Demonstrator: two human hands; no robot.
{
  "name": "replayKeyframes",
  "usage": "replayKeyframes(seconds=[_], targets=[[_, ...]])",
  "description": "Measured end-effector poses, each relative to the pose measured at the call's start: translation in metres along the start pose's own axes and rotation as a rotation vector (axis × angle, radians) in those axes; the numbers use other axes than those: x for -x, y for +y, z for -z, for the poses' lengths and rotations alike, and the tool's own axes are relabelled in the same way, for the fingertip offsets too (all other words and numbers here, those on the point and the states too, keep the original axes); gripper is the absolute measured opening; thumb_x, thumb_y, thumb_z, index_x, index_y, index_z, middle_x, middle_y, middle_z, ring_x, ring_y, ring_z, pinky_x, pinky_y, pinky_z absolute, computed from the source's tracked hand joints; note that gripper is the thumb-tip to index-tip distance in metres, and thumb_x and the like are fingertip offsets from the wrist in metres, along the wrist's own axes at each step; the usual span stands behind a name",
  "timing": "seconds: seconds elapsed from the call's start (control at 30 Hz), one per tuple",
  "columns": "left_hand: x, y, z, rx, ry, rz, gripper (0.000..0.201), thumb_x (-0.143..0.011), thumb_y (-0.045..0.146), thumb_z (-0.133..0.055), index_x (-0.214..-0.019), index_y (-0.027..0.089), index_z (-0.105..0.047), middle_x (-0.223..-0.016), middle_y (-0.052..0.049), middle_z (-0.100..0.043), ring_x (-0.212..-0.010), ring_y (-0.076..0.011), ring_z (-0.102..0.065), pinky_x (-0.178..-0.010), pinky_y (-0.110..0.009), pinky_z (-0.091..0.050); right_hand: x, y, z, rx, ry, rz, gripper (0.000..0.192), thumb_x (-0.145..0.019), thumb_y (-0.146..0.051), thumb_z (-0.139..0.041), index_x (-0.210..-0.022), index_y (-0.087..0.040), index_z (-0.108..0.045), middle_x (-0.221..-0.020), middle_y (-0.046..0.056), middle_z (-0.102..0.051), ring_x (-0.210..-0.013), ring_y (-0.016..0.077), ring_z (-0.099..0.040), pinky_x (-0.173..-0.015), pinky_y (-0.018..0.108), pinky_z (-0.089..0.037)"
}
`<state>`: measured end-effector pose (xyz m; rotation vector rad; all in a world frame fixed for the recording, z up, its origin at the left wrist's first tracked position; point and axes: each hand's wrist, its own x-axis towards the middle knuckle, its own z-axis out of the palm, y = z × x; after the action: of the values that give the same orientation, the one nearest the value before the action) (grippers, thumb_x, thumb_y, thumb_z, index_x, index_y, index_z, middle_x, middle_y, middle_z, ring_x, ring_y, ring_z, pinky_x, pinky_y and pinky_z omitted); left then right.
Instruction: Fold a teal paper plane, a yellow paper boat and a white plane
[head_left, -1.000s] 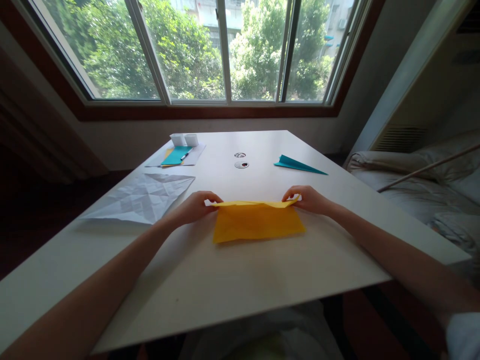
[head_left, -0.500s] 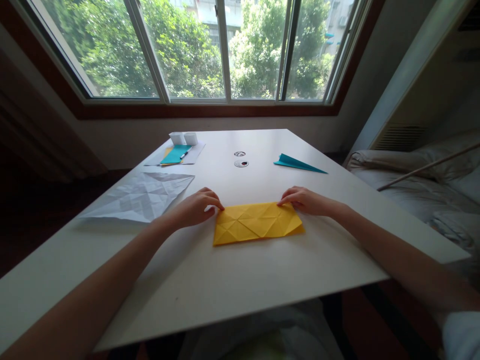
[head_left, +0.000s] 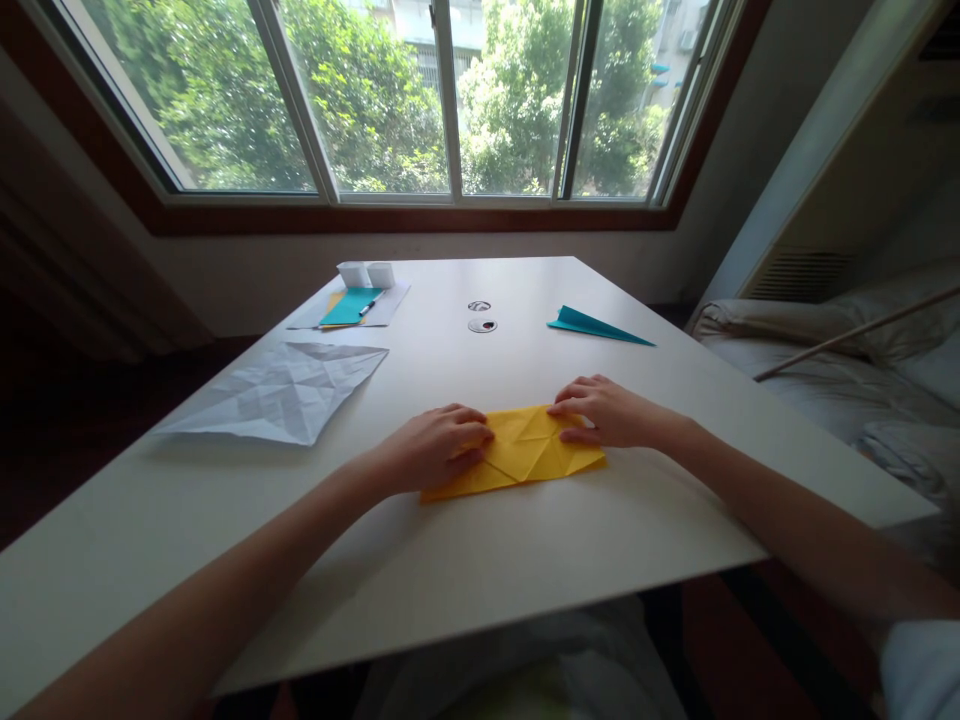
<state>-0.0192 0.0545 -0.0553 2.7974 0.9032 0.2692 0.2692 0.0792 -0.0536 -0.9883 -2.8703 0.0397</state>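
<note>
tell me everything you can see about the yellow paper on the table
The yellow paper is a thin sheet folded into a flat rectangle, its top face marked with diagonal and straight creases. It lies flat on the white table, near the front middle, long side across the view. The left hand rests on its left end and the right hand on its right end, both palm down, covering those ends.

My left hand [head_left: 439, 452] and right hand [head_left: 611, 412] are bare, with no rings, watch or gloves. Both forearms are uncovered too. At my right elbow the edge of a pale, short white sleeve [head_left: 919, 665] shows.
</note>
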Motion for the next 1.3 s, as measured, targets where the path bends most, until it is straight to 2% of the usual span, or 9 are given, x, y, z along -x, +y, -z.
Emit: replayKeyframes(seconds=[0.27, 0.43, 0.57, 0.67, 0.8, 0.97, 1.03, 1.2, 1.3], targets=[[0.006, 0.001, 0.006, -0.094, -0.108, 0.067, 0.041, -0.083, 0.047, -0.049, -0.118, 0.026, -0.051, -0.123, -0.007, -0.053, -0.108, -0.0230, -0.050, -0.089, -0.033, -0.041, 0.006, -0.007, 0.010, -0.097, -0.142, -0.041, 0.081, -0.062, -0.069, -0.058, -0.128, -0.023, -0.048, -0.126, 0.011, -0.052, -0.110, 0.0306, -0.047, -0.093, 0.044, -0.031], [0.010, -0.002, 0.013, -0.049, -0.234, 0.083, 0.053, -0.083, 0.051, -0.049, -0.132, 0.033, -0.039, -0.136, -0.006, -0.041, -0.119, -0.0247, -0.042, -0.097, -0.034, -0.034, 0.007, -0.008, 0.010, -0.160, -0.189, -0.090, 0.086, -0.059, -0.067, -0.061, -0.133, -0.027, -0.042, -0.129, 0.010, -0.047, -0.113, 0.0316, -0.044, -0.093, 0.044, -0.032], [0.012, 0.001, 0.018, -0.068, -0.294, 0.080, 0.046, -0.086, 0.047, -0.046, -0.131, 0.041, -0.037, -0.137, -0.005, -0.038, -0.124, -0.0270, -0.037, -0.098, -0.040, -0.031, 0.008, -0.009, 0.013, -0.168, -0.225, -0.049, 0.070, -0.065, -0.064, -0.059, -0.128, -0.037, -0.045, -0.128, 0.007, -0.047, -0.114, 0.0318, -0.042, -0.093, 0.047, -0.029], [0.012, 0.006, 0.018, -0.075, -0.263, 0.063, 0.042, -0.086, 0.043, -0.047, -0.128, 0.040, -0.042, -0.133, -0.006, -0.042, -0.123, -0.0272, -0.038, -0.098, -0.042, -0.031, 0.009, -0.012, 0.018, -0.163, -0.222, 0.005, 0.055, -0.074, -0.058, -0.054, -0.124, -0.035, -0.051, -0.125, 0.007, -0.050, -0.114, 0.0301, -0.043, -0.093, 0.046, -0.028], [0.003, 0.019, 0.011, -0.069, -0.166, 0.057, 0.029, -0.087, 0.038, -0.045, -0.113, 0.027, -0.054, -0.125, -0.007, -0.049, -0.112, -0.0240, -0.047, -0.094, -0.038, -0.036, 0.004, -0.025, 0.018, -0.122, -0.145, 0.039, 0.035, -0.088, -0.044, -0.042, -0.110, -0.026, -0.062, -0.113, 0.008, -0.059, -0.104, 0.0229, -0.052, -0.088, 0.040, -0.032], [-0.011, 0.038, -0.003, -0.107, -0.057, 0.100, 0.025, -0.088, 0.039, -0.042, -0.098, 0.018, -0.052, -0.115, -0.009, -0.055, -0.103, -0.0233, -0.050, -0.089, -0.037, -0.040, -0.007, -0.048, 0.009, 0.085, -0.037, -0.029, 0.031, -0.087, -0.041, -0.045, -0.087, -0.016, -0.063, -0.088, 0.009, -0.065, -0.081, 0.0205, -0.059, -0.078, 0.035, -0.038], [-0.013, 0.041, -0.007, -0.122, -0.034, 0.142, 0.026, -0.088, 0.041, -0.042, -0.096, 0.018, -0.050, -0.114, -0.009, -0.055, -0.105, -0.0243, -0.048, -0.090, -0.038, -0.040, -0.008, -0.051, 0.006, 0.118, -0.027, -0.044, 0.034, -0.084, -0.046, -0.049, -0.092, -0.016, -0.062, -0.090, 0.010, -0.064, -0.082, 0.0222, -0.058, -0.076, 0.035, -0.039], [-0.013, 0.039, -0.011, -0.115, -0.035, 0.153, 0.026, -0.088, 0.042, -0.041, -0.099, 0.020, -0.046, -0.121, -0.007, -0.051, -0.112, -0.0245, -0.043, -0.094, -0.041, -0.036, -0.010, -0.045, -0.002, 0.062, -0.024, -0.010, 0.057, -0.084, -0.055, -0.040, -0.127, -0.018, -0.045, -0.120, 0.014, -0.052, -0.104, 0.0273, -0.049, -0.086, 0.041, -0.037], [-0.014, 0.037, -0.012, -0.120, -0.043, 0.134, 0.027, -0.088, 0.042, -0.039, -0.103, 0.021, -0.045, -0.124, -0.006, -0.049, -0.114, -0.0247, -0.041, -0.094, -0.042, -0.034, -0.012, -0.042, -0.007, 0.022, -0.029, -0.006, 0.070, -0.081, -0.062, -0.038, -0.136, -0.019, -0.034, -0.121, 0.014, -0.050, -0.104, 0.0284, -0.047, -0.087, 0.043, -0.036]])
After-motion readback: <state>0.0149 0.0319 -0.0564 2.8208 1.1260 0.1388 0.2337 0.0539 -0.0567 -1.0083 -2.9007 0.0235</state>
